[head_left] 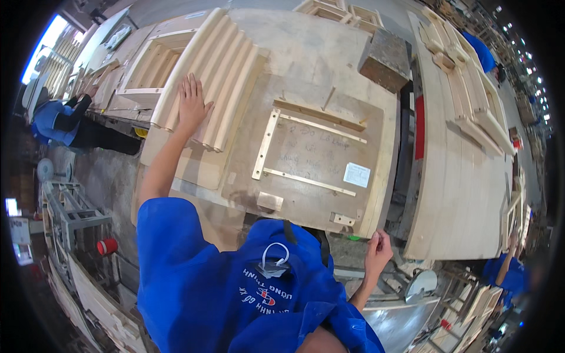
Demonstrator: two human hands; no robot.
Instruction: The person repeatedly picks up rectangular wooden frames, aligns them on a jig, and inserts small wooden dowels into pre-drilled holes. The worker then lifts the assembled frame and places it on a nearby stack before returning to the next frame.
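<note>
The left grip lies flat, fingers a little apart and clasping nothing, on a row of pale wooden rails, long, smooth and rounded along their tops, packed side by side right beneath the palm. Just left of that grip sits a squared wooden frame, deep and hollow. To its right, a flat brown panel bears thin, straight wooden strips, a crosspiece dotted with dark holes, and a white paper label.

The right grip hovers by the panel's near right corner, fingers curled together; from over here I can't tell whether they pinch anything. Left of it is a small drilled block; well beyond it, a scuffed, dark boxy block stands at the far side of the pale, smooth-topped desk.
</note>
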